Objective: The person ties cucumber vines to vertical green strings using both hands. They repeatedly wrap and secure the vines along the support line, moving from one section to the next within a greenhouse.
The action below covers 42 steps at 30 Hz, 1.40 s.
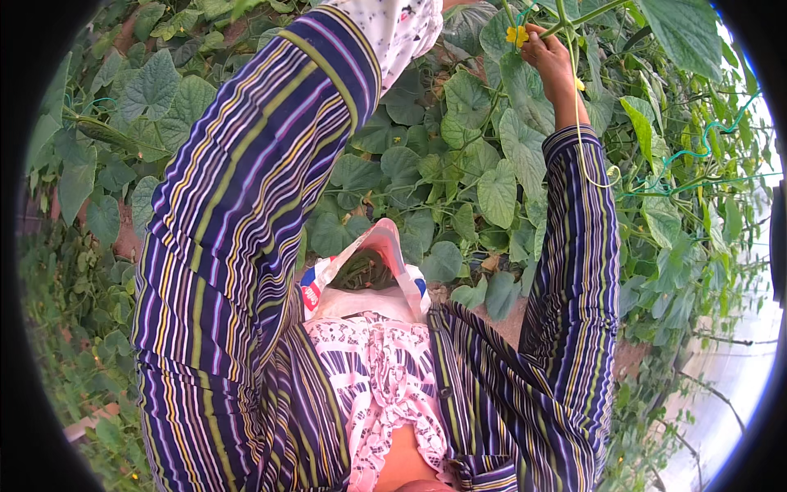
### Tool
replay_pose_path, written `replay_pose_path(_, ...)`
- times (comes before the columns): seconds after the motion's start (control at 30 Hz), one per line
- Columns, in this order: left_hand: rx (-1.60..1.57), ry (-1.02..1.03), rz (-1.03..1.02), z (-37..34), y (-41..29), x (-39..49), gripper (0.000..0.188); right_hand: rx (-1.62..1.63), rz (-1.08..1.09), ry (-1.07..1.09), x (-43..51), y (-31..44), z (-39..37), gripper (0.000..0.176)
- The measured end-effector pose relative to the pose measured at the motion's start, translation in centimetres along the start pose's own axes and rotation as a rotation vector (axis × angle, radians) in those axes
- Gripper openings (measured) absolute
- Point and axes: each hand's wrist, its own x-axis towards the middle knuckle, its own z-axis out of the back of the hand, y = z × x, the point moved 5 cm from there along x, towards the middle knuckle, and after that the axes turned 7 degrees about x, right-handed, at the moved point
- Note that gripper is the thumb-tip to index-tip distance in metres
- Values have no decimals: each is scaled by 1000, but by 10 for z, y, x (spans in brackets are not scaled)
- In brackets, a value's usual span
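At the upper right my right hand is raised among the leaves, its fingers curled on a cucumber vine. A yellow flower sits right by the fingertips. One long pale tendril hangs down across the wrist and forearm. My left arm, in a striped sleeve with a white patterned cuff, reaches up past the top edge. Only a sliver of skin of my left hand shows there, so what it holds is hidden. Against my front hangs an open plastic bag with dark green contents.
Dense cucumber leaves fill the space ahead and on both sides. A cucumber hangs at the left. Teal string runs through the plants on the right, in front of a bright translucent sheet. Bare soil shows below.
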Motion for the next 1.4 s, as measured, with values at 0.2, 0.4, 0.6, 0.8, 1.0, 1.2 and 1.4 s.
replay_pose_path(0.2,-25,0,365,-55,70,-104,30,131,-110,-244,-54,-185,-24,47)
replay_pose_path(0.4,-205,-53,733,-94,109,-212,31,-168,-93,-210,-164,-183,-57,34)
replay_pose_path(0.6,-376,-58,842,-101,114,-243,32,-247,-206,-125,-217,-198,-78,46)
replay_pose_path(0.8,-197,-66,847,-93,147,-276,27,968,-412,-238,-274,-135,-96,38)
replay_pose_path(1.0,-356,-142,690,-110,86,-251,22,1603,-268,-298,-273,-148,-82,32)
replay_pose_path(1.2,-265,-68,745,-101,59,-245,24,1716,-330,-173,-262,-146,-76,28)
replay_pose_path(1.4,-183,-63,814,-111,55,-243,26,1602,-341,-205,-257,-144,-65,25)
